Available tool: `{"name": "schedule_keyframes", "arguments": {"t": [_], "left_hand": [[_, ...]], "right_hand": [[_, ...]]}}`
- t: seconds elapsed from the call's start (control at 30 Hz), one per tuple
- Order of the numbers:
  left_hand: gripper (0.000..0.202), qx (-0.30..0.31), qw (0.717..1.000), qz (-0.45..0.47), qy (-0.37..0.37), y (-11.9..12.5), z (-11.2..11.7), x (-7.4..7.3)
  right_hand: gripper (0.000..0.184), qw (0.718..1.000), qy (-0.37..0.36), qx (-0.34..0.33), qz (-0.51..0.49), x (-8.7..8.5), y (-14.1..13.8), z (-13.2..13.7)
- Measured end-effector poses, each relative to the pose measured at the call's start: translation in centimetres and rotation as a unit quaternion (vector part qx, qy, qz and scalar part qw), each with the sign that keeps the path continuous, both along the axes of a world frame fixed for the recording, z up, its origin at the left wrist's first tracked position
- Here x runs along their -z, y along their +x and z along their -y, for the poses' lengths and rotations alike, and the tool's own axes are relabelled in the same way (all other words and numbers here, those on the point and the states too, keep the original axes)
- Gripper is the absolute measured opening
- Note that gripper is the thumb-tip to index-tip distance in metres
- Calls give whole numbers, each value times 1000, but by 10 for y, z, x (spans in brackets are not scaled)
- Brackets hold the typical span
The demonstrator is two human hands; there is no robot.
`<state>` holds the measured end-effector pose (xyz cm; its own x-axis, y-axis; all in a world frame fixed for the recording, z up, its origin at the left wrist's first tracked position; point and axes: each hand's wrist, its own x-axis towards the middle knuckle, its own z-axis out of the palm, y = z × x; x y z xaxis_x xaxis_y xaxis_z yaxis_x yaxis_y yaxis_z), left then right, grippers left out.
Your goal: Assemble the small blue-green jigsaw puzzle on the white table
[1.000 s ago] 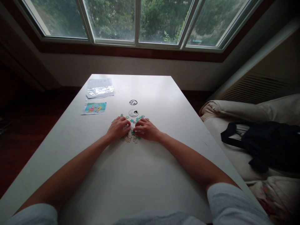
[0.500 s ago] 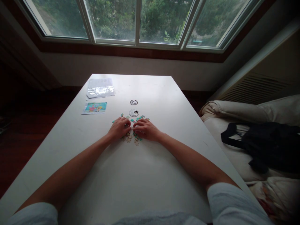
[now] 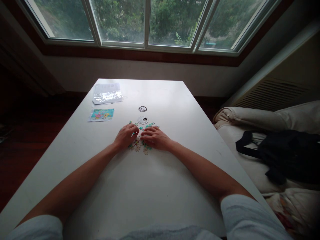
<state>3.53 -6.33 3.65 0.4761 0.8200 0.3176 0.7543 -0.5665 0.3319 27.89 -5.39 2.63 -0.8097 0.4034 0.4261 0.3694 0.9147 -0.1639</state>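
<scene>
Small teal and tan jigsaw pieces [image 3: 140, 146] lie scattered in a loose pile in the middle of the white table [image 3: 140, 190]. My left hand [image 3: 125, 136] rests palm down on the pile's left side, fingers curled over the pieces. My right hand [image 3: 155, 137] lies flat on the right side, fingers stretched toward the left hand. The fingertips nearly meet over the pile. What sits under the fingers is hidden.
A small colourful picture card [image 3: 100, 114] and a clear plastic bag [image 3: 107, 93] lie at the far left of the table. Two small round items [image 3: 142, 114] sit just beyond the pile. A cushioned seat with a black bag [image 3: 280, 156] stands to the right.
Both hands have shifted slightly over the pile, the fingertips drawing a little closer together. A few pieces beneath them have been nudged.
</scene>
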Motion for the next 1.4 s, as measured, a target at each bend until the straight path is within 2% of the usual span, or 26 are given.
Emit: {"name": "schedule_keyframes", "arguments": {"t": [0.13, 0.37, 0.57, 0.73, 0.9, 1.1, 1.23, 1.4], "left_hand": [[14, 17, 1000, -12, -12, 0, 1, 1], [11, 8, 999, -6, -42, 0, 3, 0], [13, 15, 999, 0, -42, -3, 1, 1], [14, 14, 999, -4, -39, -8, -2, -1], [15, 11, 1000, -14, -26, -7, -1, -5], [11, 73, 997, -17, -35, -6, 0, -9], [18, 120, 989, -50, -65, -8, 2, -15], [16, 124, 982, -90, -106, -10, 4, -25]], "right_hand": [[22, 1000, 6, 5, 9, -1, 1, -1], [27, 1000, 8, 15, -9, 1, 2, -3], [26, 999, -1, 26, -37, 2, 4, -4], [21, 1000, 7, 17, -9, 0, 4, -1], [20, 999, 10, 41, 1, 0, 2, 0], [20, 999, 18, 48, 3, 2, 3, -1], [18, 999, 22, 48, 7, 2, 3, -1], [22, 999, 25, 39, 11, 2, 2, -3]]}}
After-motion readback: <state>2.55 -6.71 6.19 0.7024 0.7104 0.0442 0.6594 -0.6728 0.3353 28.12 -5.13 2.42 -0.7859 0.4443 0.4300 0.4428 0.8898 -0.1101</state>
